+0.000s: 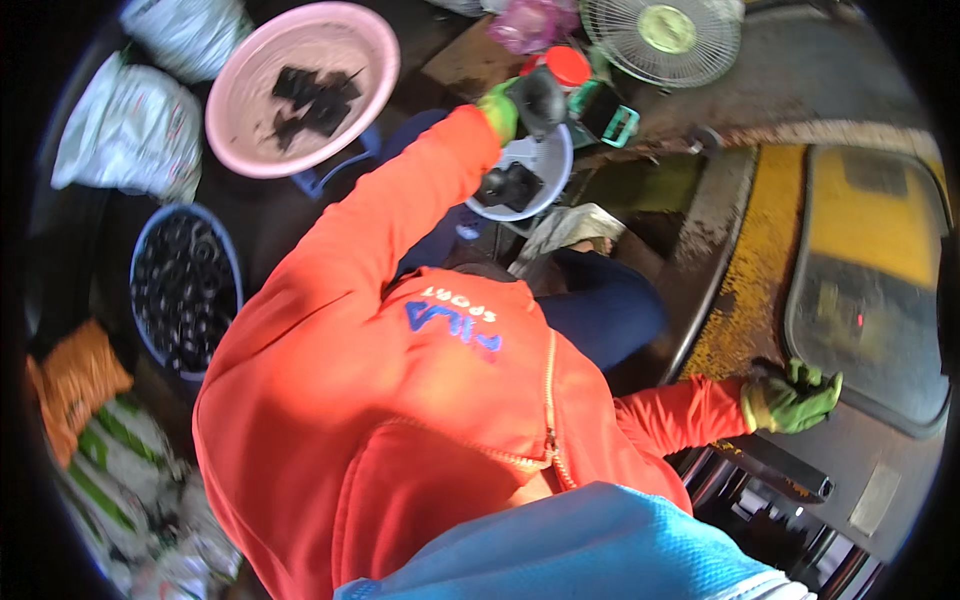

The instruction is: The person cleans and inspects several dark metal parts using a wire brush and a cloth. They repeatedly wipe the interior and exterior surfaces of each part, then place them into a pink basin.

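My left hand (499,112), in a lime-green glove, is closed on a dark grey cup-shaped piece (541,103). It holds the piece at the far rim of a pale blue-white basket (563,165), in which black pieces (511,187) lie. On the right, my gloved right hand (796,398) is at the lower edge of a yellow machine door (745,270) with a dark window (865,310). Its fingers are curled; whatever may be inside them is hidden by the glove.
Left of my legs stand a pink basin (222,130) with black pieces and a blue tub (137,290) full of dark rings. White sacks (130,130) and an orange bag (78,385) line the left. A fan (665,30) and a red-lidded jar (567,66) stand at the back.
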`<control>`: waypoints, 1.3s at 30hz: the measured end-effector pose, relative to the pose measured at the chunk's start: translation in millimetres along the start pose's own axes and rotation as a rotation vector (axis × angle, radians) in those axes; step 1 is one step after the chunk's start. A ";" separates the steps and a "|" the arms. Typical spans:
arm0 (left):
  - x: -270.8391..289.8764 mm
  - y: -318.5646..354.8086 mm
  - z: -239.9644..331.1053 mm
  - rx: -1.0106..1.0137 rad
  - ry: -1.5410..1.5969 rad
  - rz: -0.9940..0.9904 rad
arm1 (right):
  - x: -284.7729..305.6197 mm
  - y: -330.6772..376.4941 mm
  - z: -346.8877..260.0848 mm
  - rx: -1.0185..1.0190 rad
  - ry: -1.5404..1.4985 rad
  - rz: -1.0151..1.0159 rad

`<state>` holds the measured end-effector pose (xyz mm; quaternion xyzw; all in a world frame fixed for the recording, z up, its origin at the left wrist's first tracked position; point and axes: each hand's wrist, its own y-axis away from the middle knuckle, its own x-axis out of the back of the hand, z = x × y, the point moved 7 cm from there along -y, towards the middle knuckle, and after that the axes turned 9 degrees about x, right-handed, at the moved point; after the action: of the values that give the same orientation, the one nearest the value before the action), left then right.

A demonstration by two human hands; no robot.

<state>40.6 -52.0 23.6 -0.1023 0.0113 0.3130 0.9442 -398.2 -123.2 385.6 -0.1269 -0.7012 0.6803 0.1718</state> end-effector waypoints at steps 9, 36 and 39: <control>-11.4 0.2 -23.0 0.071 0.007 0.112 | 29.0 -38.7 73.4 -0.347 -1.233 -0.207; -12.7 45.1 -138.9 0.356 0.608 -0.147 | 215.4 -19.2 23.0 -0.424 -0.702 0.467; -6.4 48.0 -124.4 0.415 0.556 -0.050 | 216.1 -15.5 26.6 -0.432 -0.688 0.464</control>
<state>12.3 -43.1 -106.6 0.0101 0.3287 0.2408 0.9131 -604.6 -59.1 415.5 -0.0801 -0.7960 0.5417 -0.2579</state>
